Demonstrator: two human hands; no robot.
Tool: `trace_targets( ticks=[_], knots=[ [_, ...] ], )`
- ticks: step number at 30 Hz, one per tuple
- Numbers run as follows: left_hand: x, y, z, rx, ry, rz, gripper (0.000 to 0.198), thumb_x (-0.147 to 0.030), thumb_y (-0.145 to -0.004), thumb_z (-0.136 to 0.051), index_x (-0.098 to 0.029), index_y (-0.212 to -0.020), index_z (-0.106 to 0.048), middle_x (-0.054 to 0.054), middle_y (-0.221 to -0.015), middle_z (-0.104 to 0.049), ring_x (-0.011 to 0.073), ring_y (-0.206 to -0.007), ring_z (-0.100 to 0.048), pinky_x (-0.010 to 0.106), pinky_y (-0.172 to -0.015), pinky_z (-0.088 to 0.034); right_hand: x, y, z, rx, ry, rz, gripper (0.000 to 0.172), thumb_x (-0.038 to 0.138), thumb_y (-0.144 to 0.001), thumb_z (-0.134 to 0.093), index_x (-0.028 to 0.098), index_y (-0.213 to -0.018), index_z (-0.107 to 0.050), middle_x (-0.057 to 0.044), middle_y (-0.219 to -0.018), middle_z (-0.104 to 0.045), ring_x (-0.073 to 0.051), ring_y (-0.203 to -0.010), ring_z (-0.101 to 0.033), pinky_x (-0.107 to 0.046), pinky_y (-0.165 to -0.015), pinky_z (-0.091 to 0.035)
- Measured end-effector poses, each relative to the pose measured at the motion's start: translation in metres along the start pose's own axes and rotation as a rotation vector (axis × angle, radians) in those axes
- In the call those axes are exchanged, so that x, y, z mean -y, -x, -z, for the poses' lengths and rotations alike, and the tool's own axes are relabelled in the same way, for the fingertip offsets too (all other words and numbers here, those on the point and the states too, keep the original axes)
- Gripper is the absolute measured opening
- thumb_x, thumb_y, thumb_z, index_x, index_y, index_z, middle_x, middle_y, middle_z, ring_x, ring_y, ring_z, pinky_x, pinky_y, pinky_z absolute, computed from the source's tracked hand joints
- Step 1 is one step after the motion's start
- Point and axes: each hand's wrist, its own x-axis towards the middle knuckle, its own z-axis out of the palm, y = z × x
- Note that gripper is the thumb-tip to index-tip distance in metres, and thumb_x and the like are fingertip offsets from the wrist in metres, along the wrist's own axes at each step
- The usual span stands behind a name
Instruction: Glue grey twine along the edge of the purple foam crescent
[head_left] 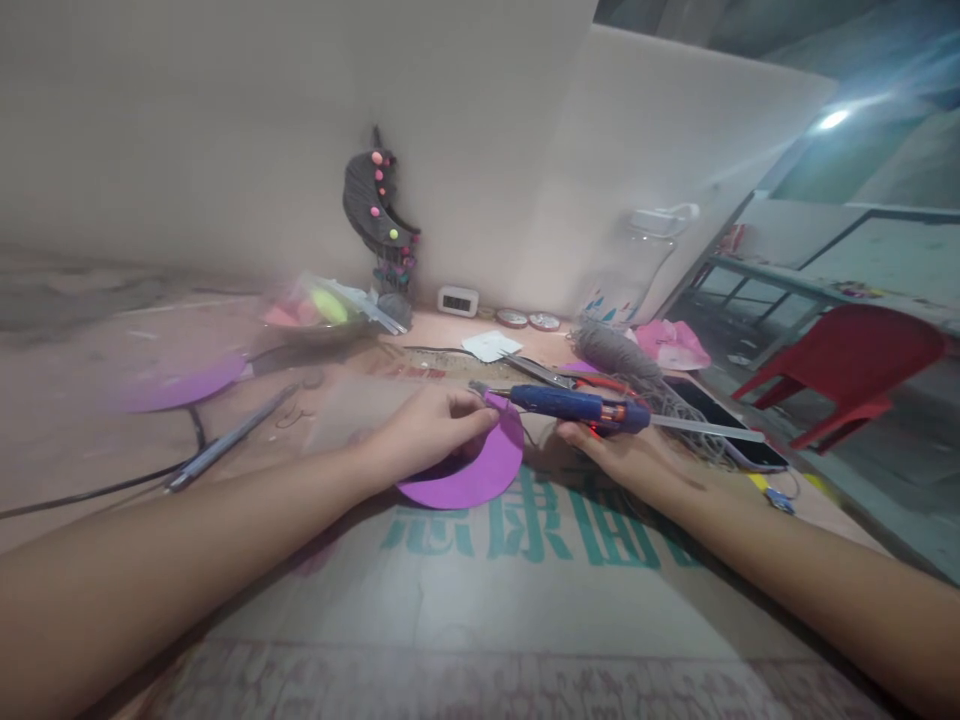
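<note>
My left hand [435, 425] is closed on a purple crescent cutout [469, 480], its thumb and fingers pinching near the upper tip. In my right hand [611, 450] is a blue glue gun [562, 403], with a clear glue stick [709, 430] poking out of its back end. The gun's nozzle points left and meets or nearly meets the crescent's tip beside my left fingers; I cannot tell if they touch. Under both hands lies a board printed with green characters [525, 520].
Grey yarn [615, 352], a phone [727, 425] and scissors [536, 370] lie to the right. A blurred bowl of pompoms [311, 310], a pen [232, 440] and another purple piece [187, 385] are at left. Behind stand a small clock [457, 301] and a clear bottle [630, 265].
</note>
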Motion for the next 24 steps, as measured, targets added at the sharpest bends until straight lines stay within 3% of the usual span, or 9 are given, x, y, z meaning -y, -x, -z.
trace_targets(
  ticks=[10,24],
  knots=[
    [0.0005,-0.0004,-0.0006,-0.003,-0.008,-0.007,0.032,-0.04,-0.084,-0.051,-0.016,-0.065,-0.06,-0.002,-0.055,-0.057,0.0094,-0.051,-0.05,0.021,-0.049,-0.036,0.004,-0.0021,-0.0031,0.003,-0.019,-0.037,0.028,0.051,-0.071,-0.06,0.024,-0.065,-0.05,-0.001,-0.061,-0.061,-0.02,-0.057,-0.059,-0.031,-0.053,-0.048],
    [0.0012,-0.0006,0.0001,0.006,-0.041,-0.032,0.033,-0.039,-0.085,-0.049,-0.017,-0.062,-0.057,-0.003,-0.055,-0.057,0.01,-0.052,-0.05,0.021,-0.049,-0.035,0.0059,-0.0017,-0.0047,-0.001,-0.036,-0.09,0.027,0.049,-0.068,-0.062,0.024,-0.064,-0.052,0.0,-0.062,-0.059,-0.02,-0.06,-0.056,-0.031,-0.055,-0.047]
  ],
)
